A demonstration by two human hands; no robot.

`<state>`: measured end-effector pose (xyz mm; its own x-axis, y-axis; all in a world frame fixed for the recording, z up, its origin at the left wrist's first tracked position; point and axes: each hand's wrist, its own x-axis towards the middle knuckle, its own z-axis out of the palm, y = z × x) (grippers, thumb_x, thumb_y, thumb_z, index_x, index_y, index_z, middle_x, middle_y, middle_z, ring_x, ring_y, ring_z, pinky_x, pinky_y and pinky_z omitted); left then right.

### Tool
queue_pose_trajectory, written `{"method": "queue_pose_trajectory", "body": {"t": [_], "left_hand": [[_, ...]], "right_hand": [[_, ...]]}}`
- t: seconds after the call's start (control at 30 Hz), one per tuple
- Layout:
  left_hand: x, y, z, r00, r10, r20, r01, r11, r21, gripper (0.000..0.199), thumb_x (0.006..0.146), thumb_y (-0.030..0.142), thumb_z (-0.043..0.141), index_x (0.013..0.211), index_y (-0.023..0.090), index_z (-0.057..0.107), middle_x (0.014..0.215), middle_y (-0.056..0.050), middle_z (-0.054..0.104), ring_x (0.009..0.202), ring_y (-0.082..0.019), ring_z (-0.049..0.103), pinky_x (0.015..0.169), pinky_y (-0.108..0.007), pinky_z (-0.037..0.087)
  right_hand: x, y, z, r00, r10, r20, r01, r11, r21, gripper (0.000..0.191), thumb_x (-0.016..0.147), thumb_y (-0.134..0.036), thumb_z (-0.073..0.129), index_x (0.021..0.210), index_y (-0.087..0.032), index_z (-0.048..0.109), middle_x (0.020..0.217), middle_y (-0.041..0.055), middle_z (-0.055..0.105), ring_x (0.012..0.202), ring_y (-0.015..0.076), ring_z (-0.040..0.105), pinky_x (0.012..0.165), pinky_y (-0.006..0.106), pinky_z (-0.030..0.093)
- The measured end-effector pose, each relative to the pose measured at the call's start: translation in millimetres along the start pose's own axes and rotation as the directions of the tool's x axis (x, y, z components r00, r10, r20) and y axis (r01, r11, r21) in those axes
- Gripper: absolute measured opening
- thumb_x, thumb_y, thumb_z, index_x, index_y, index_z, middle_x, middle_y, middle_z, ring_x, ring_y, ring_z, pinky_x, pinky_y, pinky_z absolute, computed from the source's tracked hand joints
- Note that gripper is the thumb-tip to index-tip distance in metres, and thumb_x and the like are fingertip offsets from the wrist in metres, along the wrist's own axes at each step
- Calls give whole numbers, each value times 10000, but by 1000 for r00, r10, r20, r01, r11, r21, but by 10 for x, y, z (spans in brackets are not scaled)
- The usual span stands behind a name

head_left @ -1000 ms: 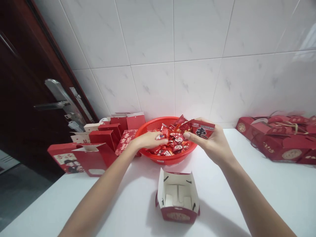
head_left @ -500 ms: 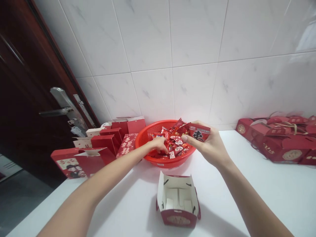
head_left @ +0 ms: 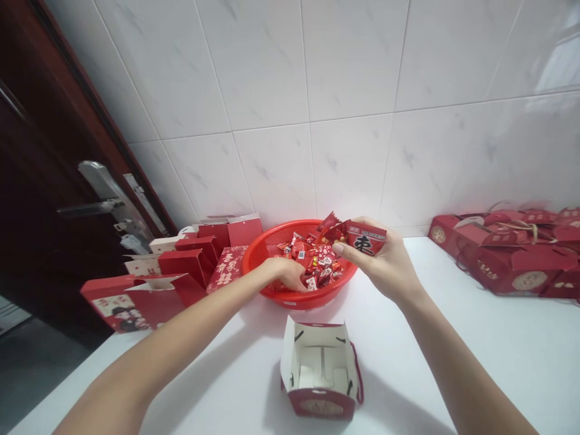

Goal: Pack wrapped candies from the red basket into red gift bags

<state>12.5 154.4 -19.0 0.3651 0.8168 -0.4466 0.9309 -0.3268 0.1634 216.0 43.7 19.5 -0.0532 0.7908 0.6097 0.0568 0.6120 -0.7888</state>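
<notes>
My left hand (head_left: 290,273) reaches into a red plastic basket (head_left: 254,257) of wrapped candies (head_left: 324,261); its fingertips are down among the wrappers, and what they touch is hidden. Over the basket's right edge, my right hand (head_left: 385,263) is closed on red candy packets (head_left: 366,238), one printed with a large dark character. An open dark red box (head_left: 321,402) with a white inside stands in front of the basket, with no candy visible in it and cords at its sides.
Red and cream boxes and bags (head_left: 181,269) stand at the left of the white table (head_left: 399,362). Closed red gift boxes (head_left: 512,260) are grouped at the right. A tiled wall (head_left: 348,169) rises behind, and a dark door (head_left: 40,181) is at the left.
My left hand has sunk lower into the candies, its fingertips now hidden. My right hand keeps its packets over the basket edge. The whole view has shifted slightly.
</notes>
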Motion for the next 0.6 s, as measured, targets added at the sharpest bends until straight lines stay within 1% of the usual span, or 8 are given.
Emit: {"method": "queue_pose_trajectory", "body": {"t": [0.03,0.07,0.13,0.2,0.27,0.4,0.5,0.6], "left_hand": [[-3,27,55,999,-20,50,17,998,55,289,590,429,777,698,191,655,700,-94,678,687,-300,649,688,-394,518],[6,50,109,997,-25,67,19,996,91,214,601,358,755,682,193,646,688,-89,674,693,-304,650,700,-403,519],[47,80,203,1000,14,5,-14,994,112,109,594,220,707,664,193,627,696,-91,673,764,-326,659,751,-421,516],[106,82,256,997,58,-53,-52,994,97,94,587,150,668,630,193,596,707,-95,673,826,-340,659,801,-431,504],[164,60,250,994,85,-64,-81,995,60,116,601,144,653,572,193,552,665,-88,653,791,-326,655,793,-421,500],[259,-31,107,990,137,-31,-140,984,-109,170,705,203,588,545,190,534,570,-48,603,609,-228,616,654,-330,496],[315,-106,6,985,140,-101,-163,948,-272,118,780,244,505,710,192,586,605,-13,581,571,-177,575,570,-273,461],[361,-171,-21,980,87,-178,-152,907,-392,163,778,270,503,885,193,599,595,13,529,538,-169,526,510,-269,416]], "right_hand": [[-1,1,1,1000,0,0,0,1000,-5,219,789,-369,783,816,-200,648,715,-18,646,634,128,584,607,273,487],[-2,1,2,1000,1,-1,-1,1000,-13,224,790,-375,782,813,-199,645,709,-18,641,629,127,578,603,274,482],[-7,2,3,1000,6,-1,-6,999,-36,235,794,-390,774,809,-197,640,698,-18,631,620,127,567,593,275,473],[-10,2,3,1000,5,-2,-5,999,-53,244,798,-401,768,809,-197,636,691,-18,626,616,128,561,585,275,467],[-10,2,5,1000,0,-4,-1,998,-59,244,797,-400,767,804,-197,632,689,-19,623,615,127,560,585,274,466],[-7,12,18,1000,-9,-4,9,998,-67,207,800,-365,761,809,-202,633,705,-14,642,636,137,585,597,278,475],[-6,29,18,1000,-14,3,14,997,-73,164,815,-340,742,844,-205,653,751,0,675,679,152,618,619,286,489],[-1,43,6,1000,-10,-8,10,997,-75,178,808,-348,753,848,-203,659,771,4,686,700,158,630,643,293,501]]}}
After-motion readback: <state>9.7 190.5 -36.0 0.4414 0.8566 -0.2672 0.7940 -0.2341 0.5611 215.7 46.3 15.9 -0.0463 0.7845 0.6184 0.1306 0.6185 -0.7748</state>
